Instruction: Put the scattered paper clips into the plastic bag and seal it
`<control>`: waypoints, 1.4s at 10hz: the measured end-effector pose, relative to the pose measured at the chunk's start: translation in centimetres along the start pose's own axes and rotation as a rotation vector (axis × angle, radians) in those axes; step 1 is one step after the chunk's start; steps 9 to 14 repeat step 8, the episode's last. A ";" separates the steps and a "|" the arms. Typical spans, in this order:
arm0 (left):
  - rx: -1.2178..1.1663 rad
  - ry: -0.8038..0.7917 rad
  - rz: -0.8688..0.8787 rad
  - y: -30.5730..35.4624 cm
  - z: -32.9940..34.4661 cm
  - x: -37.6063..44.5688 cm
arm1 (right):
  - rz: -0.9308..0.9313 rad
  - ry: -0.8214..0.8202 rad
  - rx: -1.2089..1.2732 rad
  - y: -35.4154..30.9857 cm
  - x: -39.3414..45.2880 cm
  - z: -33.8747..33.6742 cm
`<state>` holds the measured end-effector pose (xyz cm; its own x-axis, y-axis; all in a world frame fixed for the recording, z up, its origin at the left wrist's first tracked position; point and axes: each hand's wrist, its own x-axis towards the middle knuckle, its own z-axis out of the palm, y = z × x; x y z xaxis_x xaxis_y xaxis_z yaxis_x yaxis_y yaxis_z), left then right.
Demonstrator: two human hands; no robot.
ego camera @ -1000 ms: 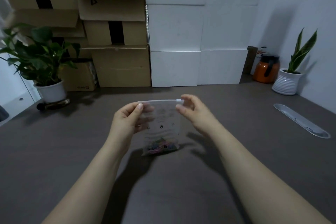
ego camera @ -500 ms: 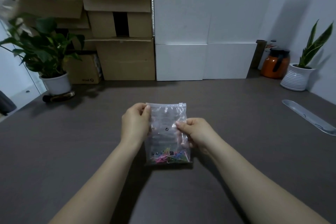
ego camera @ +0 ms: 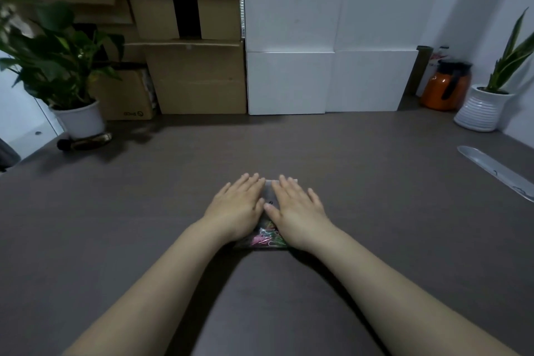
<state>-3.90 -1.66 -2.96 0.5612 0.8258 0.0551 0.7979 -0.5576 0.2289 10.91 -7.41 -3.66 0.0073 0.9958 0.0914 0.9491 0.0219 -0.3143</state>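
The clear plastic bag lies flat on the dark table, mostly covered by both hands. Colourful paper clips show inside its near end, between my wrists. My left hand rests palm-down on the bag's left half, fingers spread flat. My right hand lies palm-down on the right half, its thumb touching the left hand. A strip of the bag's top edge peeks out past the fingertips.
Cardboard boxes and white panels stand along the back. A leafy potted plant is at the left, a white ribbed pot and an orange jug at the right. A grey oval plate lies at the right edge.
The bag was held upright in both hands, then lowered onto the table. Both hands have let go of its sides and now lie flat on top of it.
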 end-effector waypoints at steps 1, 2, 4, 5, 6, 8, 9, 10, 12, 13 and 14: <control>0.036 -0.090 -0.029 -0.6 0.8 -0.4 | 0.012 -0.091 -0.047 0.8 0.4 0.3; 0.080 -0.090 -0.040 -0.6 1.2 -0.5 | 0.023 -0.153 -0.074 0.9 0.7 0.3; 0.089 -0.117 -0.053 -0.6 1.2 -0.6 | 0.082 -0.214 -0.055 0.7 0.7 0.2; 0.087 -0.119 -0.059 -0.7 1.3 -0.5 | 0.085 -0.204 -0.057 0.7 0.6 0.2; 0.082 -0.136 -0.064 -0.7 1.2 -0.4 | 0.091 -0.215 -0.048 0.7 0.6 0.1; -0.048 -0.115 -0.062 -0.7 0.7 -0.5 | 0.073 -0.206 0.055 0.8 0.8 -0.6; -0.048 -0.115 -0.062 -0.7 0.7 -0.5 | 0.073 -0.206 0.055 0.8 0.8 -0.6; -0.048 -0.115 -0.062 -0.7 0.7 -0.5 | 0.073 -0.206 0.055 0.8 0.8 -0.6; -0.048 -0.115 -0.062 -0.7 0.7 -0.5 | 0.073 -0.206 0.055 0.8 0.8 -0.6; -0.048 -0.115 -0.062 -0.7 0.7 -0.5 | 0.073 -0.206 0.055 0.8 0.8 -0.6; -0.048 -0.115 -0.062 -0.7 0.7 -0.5 | 0.073 -0.206 0.055 0.8 0.8 -0.6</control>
